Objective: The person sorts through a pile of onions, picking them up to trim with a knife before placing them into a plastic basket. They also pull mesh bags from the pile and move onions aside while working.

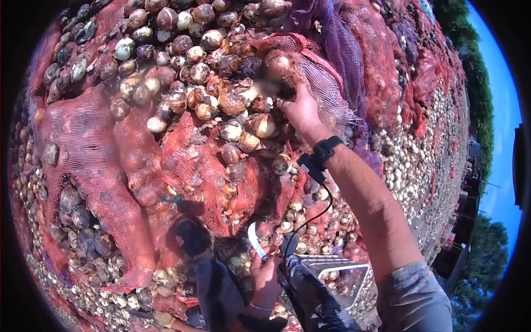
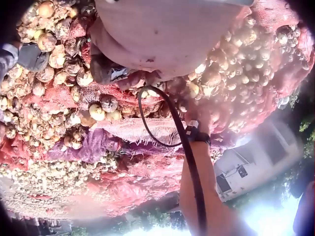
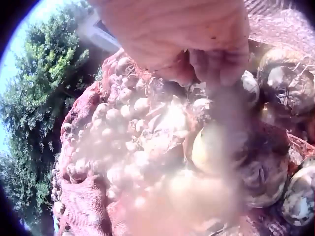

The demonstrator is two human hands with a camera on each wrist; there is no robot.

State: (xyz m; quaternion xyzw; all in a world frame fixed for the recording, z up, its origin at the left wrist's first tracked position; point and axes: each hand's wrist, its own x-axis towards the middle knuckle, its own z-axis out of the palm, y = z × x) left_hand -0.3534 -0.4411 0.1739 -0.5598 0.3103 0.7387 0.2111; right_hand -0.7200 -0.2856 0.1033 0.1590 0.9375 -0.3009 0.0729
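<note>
My right hand (image 1: 301, 108) reaches to the mouth of a pink mesh sack (image 1: 326, 83), its fingers among brown and white onions (image 1: 232, 102). In the right wrist view its fingers (image 3: 221, 66) curl down close over the onions. Blur hides their tips, so I cannot tell what they hold. Low in the head view, near the legs, my left hand (image 1: 265, 279) grips a small curved knife (image 1: 253, 237), its pale hooked blade pointing up. The left wrist view shows this hand large at the top, with the right forearm (image 2: 197, 172) beyond it.
Red mesh sacks (image 1: 83, 144) of onions lie left and in front. A purple mesh sack (image 1: 343, 50) is beside the pink one. A plastic crate (image 1: 354, 265) stands near the legs. A black cable (image 1: 326, 207) hangs from the right wrist. Loose onions (image 1: 406, 171) spread rightward.
</note>
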